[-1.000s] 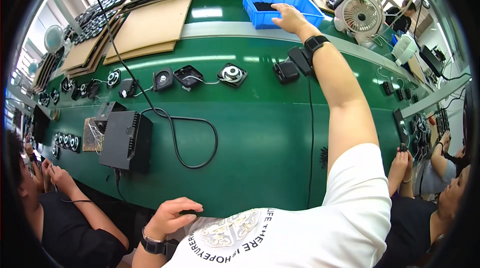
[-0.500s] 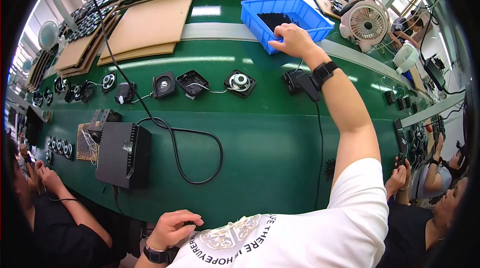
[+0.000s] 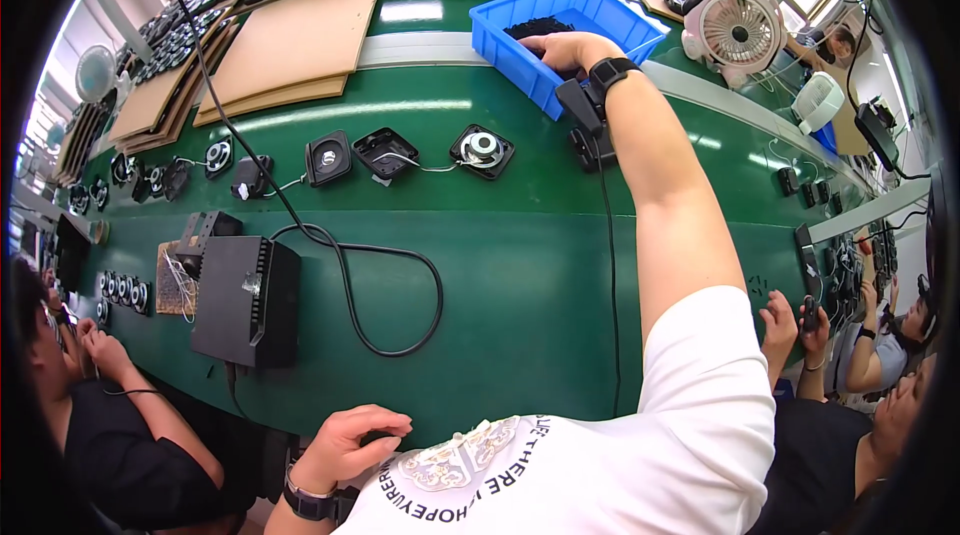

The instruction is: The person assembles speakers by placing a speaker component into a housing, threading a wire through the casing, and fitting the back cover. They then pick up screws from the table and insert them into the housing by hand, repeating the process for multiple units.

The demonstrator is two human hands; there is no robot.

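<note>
My right hand reaches over the near wall of a blue plastic bin. Its outstretched fingers dip into a heap of small black pieces inside; the fingertips are partly hidden among them. A black charger-like device with a cord sits on the table below my wrist. Low at the table's near edge, my left hand hovers in front of my white shirt. Its fingers are loosely bent, the thumb stands apart, and nothing shows between them.
A row of speakers and black housings crosses the green table. At left stand a black box and a looped cable. Cardboard sheets lie farther back. A fan stands beyond the bin; co-workers sit on both sides.
My right hand has gone from above the bin's near wall down into the black pieces. My left hand stays nearly in place. The right-hand co-worker's hand has moved toward the table.
</note>
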